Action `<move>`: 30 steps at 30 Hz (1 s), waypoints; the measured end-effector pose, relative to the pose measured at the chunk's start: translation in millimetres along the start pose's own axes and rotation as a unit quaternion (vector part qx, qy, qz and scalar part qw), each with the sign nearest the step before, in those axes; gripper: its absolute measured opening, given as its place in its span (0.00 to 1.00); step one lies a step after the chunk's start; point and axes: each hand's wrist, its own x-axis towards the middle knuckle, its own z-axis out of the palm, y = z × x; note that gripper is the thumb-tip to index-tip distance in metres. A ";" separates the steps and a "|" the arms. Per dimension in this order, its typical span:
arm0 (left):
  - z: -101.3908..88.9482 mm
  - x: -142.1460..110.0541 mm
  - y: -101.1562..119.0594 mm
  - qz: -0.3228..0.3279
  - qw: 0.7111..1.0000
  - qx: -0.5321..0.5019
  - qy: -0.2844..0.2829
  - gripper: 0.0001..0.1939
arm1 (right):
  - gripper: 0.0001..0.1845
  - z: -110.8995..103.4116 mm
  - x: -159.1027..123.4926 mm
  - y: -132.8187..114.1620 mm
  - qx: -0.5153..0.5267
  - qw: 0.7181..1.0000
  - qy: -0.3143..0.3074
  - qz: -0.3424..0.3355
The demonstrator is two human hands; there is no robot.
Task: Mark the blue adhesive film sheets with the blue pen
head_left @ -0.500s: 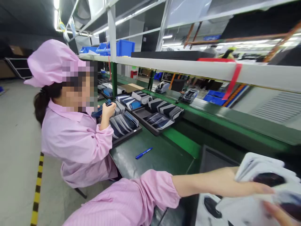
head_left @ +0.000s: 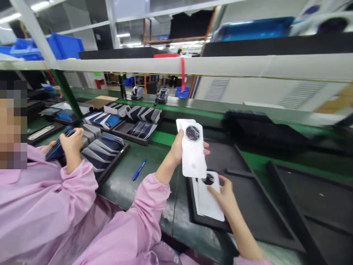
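My left hand (head_left: 177, 150) is closed around white phone back covers (head_left: 193, 158), at least two overlapping, held up above the tray. Each has a round dark camera area, and the front one faces me. Lower and to the right, my right hand (head_left: 226, 195) pinches the upper right edge of another white phone back cover (head_left: 211, 204), thumb on its face. That cover lies over other white ones in the near left corner of a black tray (head_left: 248, 206). Whether it is lifted off them I cannot tell.
A second black tray (head_left: 325, 191) stands at the right. On the green bench lies a blue pen (head_left: 139, 170). To the left, a co-worker's hand (head_left: 72, 141) holds dark blue panels near trays of striped panels (head_left: 106, 151). A white shelf rail (head_left: 231, 68) crosses above.
My view has swung right. The fanned white covers are now a neater group held upright in my left hand. My right hand has gone down to a cover in the tray.
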 end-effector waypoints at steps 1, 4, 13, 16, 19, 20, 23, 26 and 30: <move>-0.3 -3.9 0.7 0.009 1.000 0.005 -0.006 0.46 | 0.42 6.5 -0.6 0.9 -0.009 1.000 -0.003 0.001; 3.4 -12.3 -0.2 0.005 1.000 -0.008 -0.010 0.48 | 0.41 16.2 -1.1 -8.6 -0.054 0.998 0.018 -0.017; 5.9 -10.9 -18.7 -0.019 0.989 0.124 -0.072 0.46 | 0.24 -33.3 6.0 -138.6 0.077 0.917 0.170 -0.352; 9.3 -16.9 -22.4 0.024 0.974 0.204 -0.096 0.46 | 0.16 -39.9 4.7 -166.0 0.005 0.869 0.166 -0.466; 14.9 -23.4 -21.8 0.029 0.957 0.264 -0.116 0.45 | 0.07 -42.0 7.9 -168.5 -0.095 0.816 0.177 -0.541; 16.5 -24.7 -21.2 0.029 0.952 0.284 -0.114 0.44 | 0.07 -43.5 10.1 -166.9 -0.105 0.808 0.180 -0.551; 20.2 -26.0 -19.2 0.024 0.929 0.354 -0.102 0.44 | 0.08 -52.3 17.3 -162.5 -0.112 0.815 0.161 -0.546; 23.1 -25.8 -17.6 0.024 0.906 0.409 -0.106 0.44 | 0.07 -63.9 21.7 -161.7 -0.108 0.828 0.130 -0.535; 25.3 -27.8 -14.6 0.038 0.887 0.444 -0.124 0.39 | 0.07 -71.6 21.3 -162.4 -0.092 0.837 0.120 -0.526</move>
